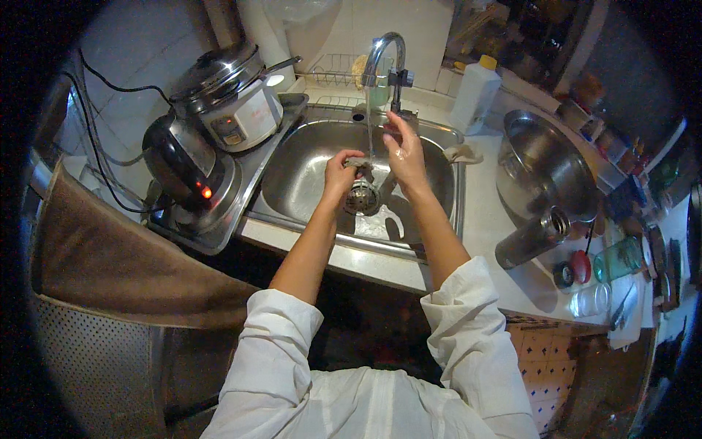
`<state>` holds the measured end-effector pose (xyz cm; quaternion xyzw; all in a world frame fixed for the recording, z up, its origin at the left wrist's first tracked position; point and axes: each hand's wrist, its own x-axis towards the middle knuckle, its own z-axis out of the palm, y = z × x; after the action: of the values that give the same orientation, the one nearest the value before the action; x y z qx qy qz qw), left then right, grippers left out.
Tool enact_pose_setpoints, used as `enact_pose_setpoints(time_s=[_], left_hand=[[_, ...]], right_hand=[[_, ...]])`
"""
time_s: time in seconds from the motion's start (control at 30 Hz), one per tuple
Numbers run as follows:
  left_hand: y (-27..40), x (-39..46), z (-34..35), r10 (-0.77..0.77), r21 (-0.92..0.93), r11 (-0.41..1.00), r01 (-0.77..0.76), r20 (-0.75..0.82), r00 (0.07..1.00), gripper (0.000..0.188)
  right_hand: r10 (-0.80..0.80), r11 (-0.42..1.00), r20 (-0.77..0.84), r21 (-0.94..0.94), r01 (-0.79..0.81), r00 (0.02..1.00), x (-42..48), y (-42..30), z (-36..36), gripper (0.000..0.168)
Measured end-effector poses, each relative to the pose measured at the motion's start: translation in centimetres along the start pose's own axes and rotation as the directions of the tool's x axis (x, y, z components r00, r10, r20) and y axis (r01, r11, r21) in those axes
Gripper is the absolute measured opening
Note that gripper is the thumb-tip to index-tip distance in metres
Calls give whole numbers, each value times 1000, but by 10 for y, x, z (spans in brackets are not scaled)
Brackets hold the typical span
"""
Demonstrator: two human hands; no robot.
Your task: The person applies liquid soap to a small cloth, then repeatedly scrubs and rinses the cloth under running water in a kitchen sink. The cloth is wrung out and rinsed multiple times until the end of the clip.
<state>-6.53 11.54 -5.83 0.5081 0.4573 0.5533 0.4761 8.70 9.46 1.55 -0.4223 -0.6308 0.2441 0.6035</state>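
Note:
My left hand grips a small greyish cloth over the stainless steel sink. Just right of the falling water, my right hand is raised, wet, with its fingers apart and nothing seen in it. From the chrome faucet a thin stream of water runs down between the hands. Beneath them, at the bottom of the basin, sits the metal drain strainer. Part of the cloth is hidden by my left fingers.
Left of the sink, an electric kettle and a white cooker stand on a metal tray, both with lights lit. To the right are a white jug, a large steel pot, a dark tumbler and a green glass jar.

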Motion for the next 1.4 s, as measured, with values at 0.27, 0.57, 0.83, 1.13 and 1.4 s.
enact_pose_setpoints(time_s=[0.27,0.57,0.83,1.13,1.4], left_hand=[[-9,8,-1,76,179,981,-78,20,997,15],[3,4,-1,11,-8,1000,-11,-65,998,26],[28,-9,8,-329,-201,923,329,34,944,23],[27,-11,3,-229,-291,936,197,-80,970,28],[26,-20,-12,-117,-273,954,127,52,992,27]], right_hand=[[240,959,248,90,-270,938,-27,65,10,36],[395,899,224,104,-425,891,-15,66,11,15],[376,813,196,400,-424,906,-13,61,5,26],[437,824,140,334,-458,888,-12,73,6,24],[241,931,318,192,-311,917,-23,36,16,33]])
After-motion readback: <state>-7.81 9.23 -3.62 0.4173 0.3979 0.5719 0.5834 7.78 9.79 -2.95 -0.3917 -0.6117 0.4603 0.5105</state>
